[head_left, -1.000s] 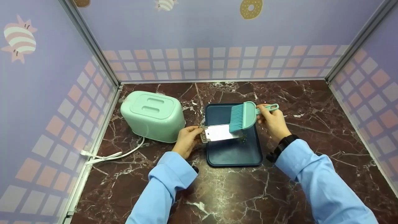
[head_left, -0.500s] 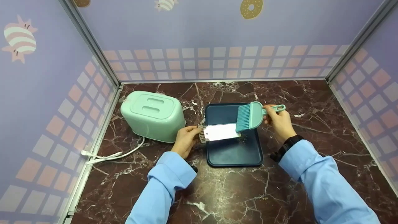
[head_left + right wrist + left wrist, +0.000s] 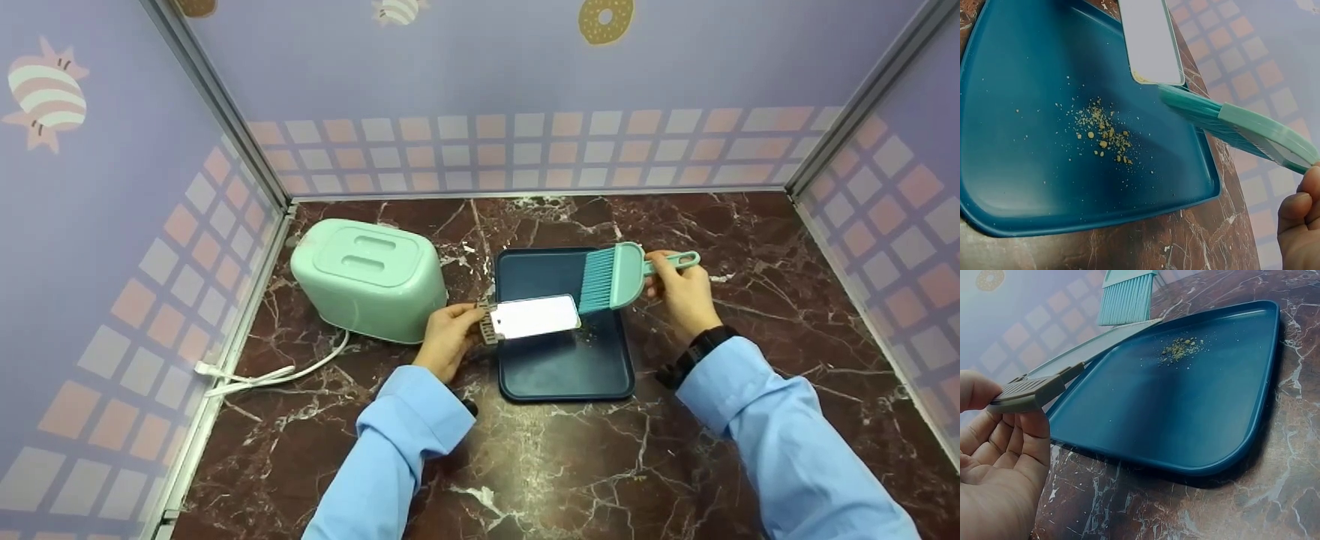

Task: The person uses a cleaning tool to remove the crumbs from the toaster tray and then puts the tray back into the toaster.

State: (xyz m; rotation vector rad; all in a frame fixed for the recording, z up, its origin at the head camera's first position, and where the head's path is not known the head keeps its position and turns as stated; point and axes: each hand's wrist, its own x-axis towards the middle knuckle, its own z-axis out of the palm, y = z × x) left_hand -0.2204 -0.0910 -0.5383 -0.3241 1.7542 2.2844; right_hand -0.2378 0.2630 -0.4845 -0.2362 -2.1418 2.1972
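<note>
Whitish, narrow rectangular tray [image 3: 534, 317]: held above a dark-blue, round-cornered plastic tray [image 3: 566, 375], ribbed grey-brown grip [image 3: 1030, 391] at its left end. Nearest, two light-blue sleeves [image 3: 784, 442] over a dark reddish-brown, white-veined tabletop [image 3: 570, 472]. Left hand [image 3: 450, 334] pinches the ribbed grip, thumb above, fingers beneath. Right hand [image 3: 686, 296], black band [image 3: 703, 349] at the wrist, pinches the handle of a mint-green brush with turquoise bristles [image 3: 628, 274]; bristle tips just beside the narrow tray's right end, contact uncertain. Yellowish crumbs [image 3: 1103, 144] scattered in the blue tray, thickest near that same end; a yellowish trace in one corner of the narrow tray. Off left, past the left hand, a mint-green, rounded box-shaped appliance [image 3: 367, 277], two long recesses on top; white cord [image 3: 244, 382] from its base. Farthest, lilac wall [image 3: 495, 67], pink and white squares along its foot.
</note>
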